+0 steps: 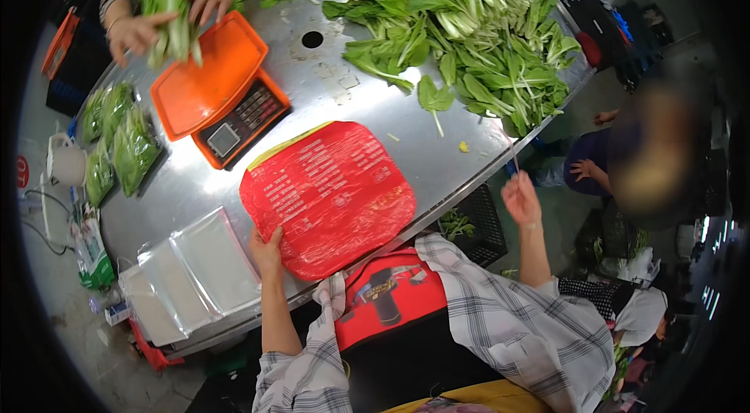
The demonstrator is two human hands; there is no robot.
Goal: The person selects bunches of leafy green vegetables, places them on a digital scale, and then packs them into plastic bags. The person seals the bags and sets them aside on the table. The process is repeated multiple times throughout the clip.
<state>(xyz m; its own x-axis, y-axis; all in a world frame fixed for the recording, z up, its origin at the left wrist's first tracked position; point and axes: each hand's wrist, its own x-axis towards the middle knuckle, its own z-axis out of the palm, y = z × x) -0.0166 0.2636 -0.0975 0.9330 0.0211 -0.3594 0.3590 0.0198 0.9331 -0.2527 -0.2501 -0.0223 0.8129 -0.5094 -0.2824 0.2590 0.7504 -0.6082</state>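
Observation:
My left hand (268, 249) grips the lower left edge of a flat red plastic sheet (340, 202) with a yellow edge and printed writing, its thumb on top. The sheet lies over the metal table in front of me. Off the table's right edge, my right hand (521, 199) is raised, fingers pinched on a thin pale strip (511, 146) that runs up towards the leafy greens; what it is I cannot tell. A large heap of leafy greens (469, 14) covers the table's far right. Beyond the red sheet stands an orange digital scale (214, 82).
Another person's hands (135, 35) hold greens over the scale. Bagged greens (133, 149) lie at the left, clear plastic bags (205, 266) at the near left corner. A black crate (480, 231) stands below the table's edge. Another person (592, 161) is at the right.

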